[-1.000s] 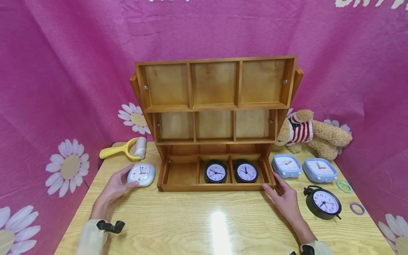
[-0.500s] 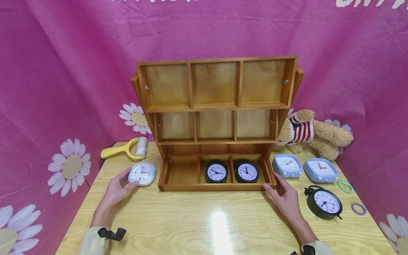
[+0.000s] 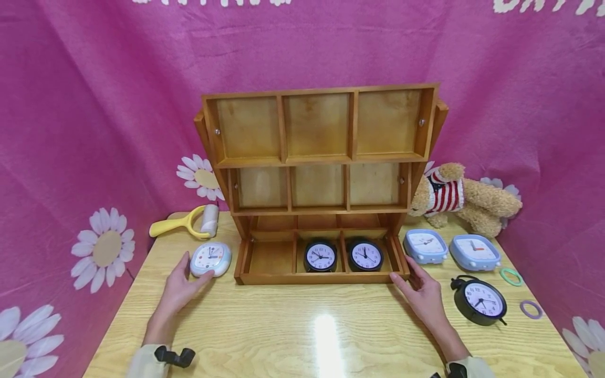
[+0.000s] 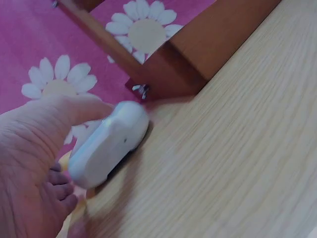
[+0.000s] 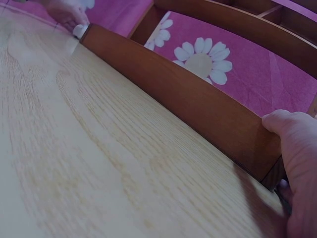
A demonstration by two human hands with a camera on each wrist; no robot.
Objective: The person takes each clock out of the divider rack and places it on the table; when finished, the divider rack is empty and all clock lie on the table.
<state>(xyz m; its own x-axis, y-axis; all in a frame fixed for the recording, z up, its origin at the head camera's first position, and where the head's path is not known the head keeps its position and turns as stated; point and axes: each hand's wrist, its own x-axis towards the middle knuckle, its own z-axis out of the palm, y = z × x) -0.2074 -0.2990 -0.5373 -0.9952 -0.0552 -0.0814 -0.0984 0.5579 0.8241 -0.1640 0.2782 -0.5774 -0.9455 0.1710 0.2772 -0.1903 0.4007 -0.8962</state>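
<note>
A small white and pale-blue clock (image 3: pixel 210 259) lies face up on the table, left of the brown wooden shelf (image 3: pixel 321 279). My left hand (image 3: pixel 181 286) holds this clock by its edge, thumb at the near side and fingers at the left. From the left wrist view, the thumb lies against the clock (image 4: pixel 111 144); the fingertips are partly hidden. At the shelf's front right corner, my right hand (image 3: pixel 423 294) grips the wood, its thumb on the front board (image 5: pixel 198 109). Two black round clocks, one in the middle (image 3: pixel 320 255) and one in the right compartment (image 3: pixel 366 255), occupy the bottom tier.
Behind the white clock lies a yellow-handled lint roller (image 3: pixel 184 223). Right of the shelf are two blue clocks (image 3: pixel 425 245), a black alarm clock (image 3: pixel 480 300), a green ring (image 3: pixel 511 276) and a purple ring (image 3: pixel 531 309). A teddy bear (image 3: pixel 465 202) lies behind them.
My left hand and forearm have shifted slightly right and toward me around the white clock, which stays nearly in place. The right hand keeps its hold on the shelf corner.
</note>
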